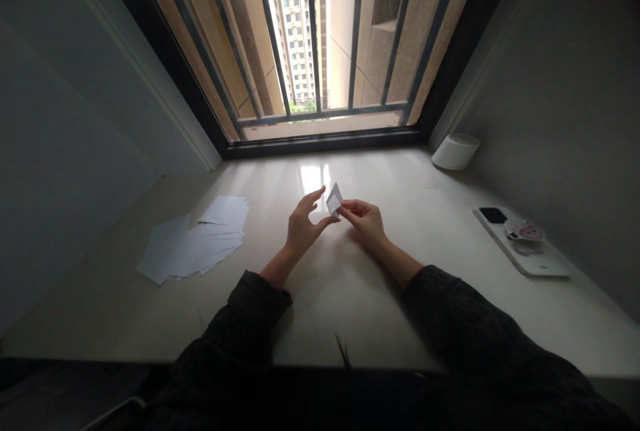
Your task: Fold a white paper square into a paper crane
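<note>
A small folded piece of white paper [335, 200], pointed at the top, is held up above the pale sill. My right hand [366, 221] pinches its lower right side between thumb and fingers. To the left of it, my left hand [303, 223] is open, its fingers apart and raised. Its thumb reaches to the paper's lower edge; whether it touches, I cannot tell. Farther left on the sill lies a loose, overlapping pile of white paper sheets [195, 248].
A white cylindrical object [455, 152] stands at the back right corner. Nearer, on the right, lies a white phone [520, 244] with a pinkish grip on its back. A barred window [320, 144] with a dark frame closes off the back; walls flank both sides.
</note>
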Available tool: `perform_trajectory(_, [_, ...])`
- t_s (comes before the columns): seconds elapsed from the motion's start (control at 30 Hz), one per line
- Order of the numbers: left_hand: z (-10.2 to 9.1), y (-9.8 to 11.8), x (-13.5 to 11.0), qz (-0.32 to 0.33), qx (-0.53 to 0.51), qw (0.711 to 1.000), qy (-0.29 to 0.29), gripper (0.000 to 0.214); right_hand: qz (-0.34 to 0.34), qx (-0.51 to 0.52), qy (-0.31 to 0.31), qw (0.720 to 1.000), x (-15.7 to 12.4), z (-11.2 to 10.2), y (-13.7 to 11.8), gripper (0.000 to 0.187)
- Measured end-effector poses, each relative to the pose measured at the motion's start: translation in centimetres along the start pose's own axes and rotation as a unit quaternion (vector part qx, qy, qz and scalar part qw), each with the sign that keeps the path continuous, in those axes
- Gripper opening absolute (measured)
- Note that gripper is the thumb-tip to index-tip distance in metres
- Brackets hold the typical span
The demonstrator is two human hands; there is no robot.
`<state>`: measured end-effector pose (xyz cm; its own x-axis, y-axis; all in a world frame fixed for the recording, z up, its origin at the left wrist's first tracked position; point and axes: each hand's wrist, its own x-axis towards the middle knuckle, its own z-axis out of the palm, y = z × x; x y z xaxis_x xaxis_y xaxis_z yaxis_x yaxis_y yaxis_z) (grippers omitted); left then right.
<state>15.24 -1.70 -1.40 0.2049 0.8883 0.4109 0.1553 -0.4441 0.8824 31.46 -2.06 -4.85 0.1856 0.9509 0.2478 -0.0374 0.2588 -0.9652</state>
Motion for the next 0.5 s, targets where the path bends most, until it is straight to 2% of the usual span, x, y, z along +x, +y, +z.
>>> perform_trajectory(0.07, [0.3, -0.7, 0.1, -0.095, -0.080, 0.992, -0.020, 0.077, 0.011, 0.030, -0.013, 0.999, 0.0, 0.1, -0.1, 0.031])
perform_trajectory(0.13, [0.4, -1.3, 0.2, -0.164, -0.153, 0.973, -0.058, 0.063, 0.018, 0.046, -0.031, 0.998, -0.1, 0.1, -0.2, 0.030])
perform_trajectory(0.2, [0.4, -1.5, 0.2, -0.205, -0.182, 0.960, -0.061, 0.049, 0.020, 0.047, -0.043, 0.998, -0.1, 0.1, -0.2, 0.029])
perform_trajectory(0.37, [0.2, -1.4, 0.2, -0.236, -0.205, 0.950, -0.019, 0.042, 0.017, 0.031, -0.016, 0.999, 0.0, 0.0, 0.3, 0.031])
perform_trajectory(0.5, [0.4, -1.6, 0.2, -0.255, -0.231, 0.939, -0.001, 0.043, 0.019, 0.016, -0.021, 0.999, 0.0, 0.0, 0.3, 0.033])
